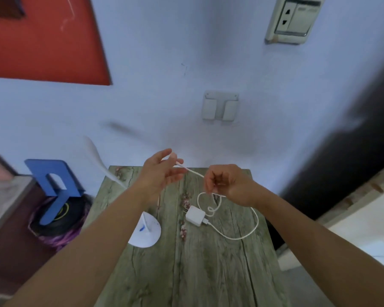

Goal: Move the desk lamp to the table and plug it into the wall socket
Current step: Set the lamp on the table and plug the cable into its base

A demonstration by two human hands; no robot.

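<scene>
The white desk lamp stands on the green wood-grain table (186, 273); its round base (148, 233) is at the left edge and its bent neck (102, 165) rises blurred to the upper left. A white power adapter (195, 216) lies mid-table with a white cable (242, 234) looping to the right. My left hand (162, 171) pinches the cable's free end above the table's far edge. My right hand (227, 185) grips the same cable a little further along. The wall socket (294, 18) is high on the wall at the upper right.
A blue metal bookend (53, 187) stands on a low surface to the left, over a dark round object. A white wall holder (221, 106) hangs above the table. A red panel (42, 38) covers the upper-left wall. A dark upright surface (353, 151) stands at right.
</scene>
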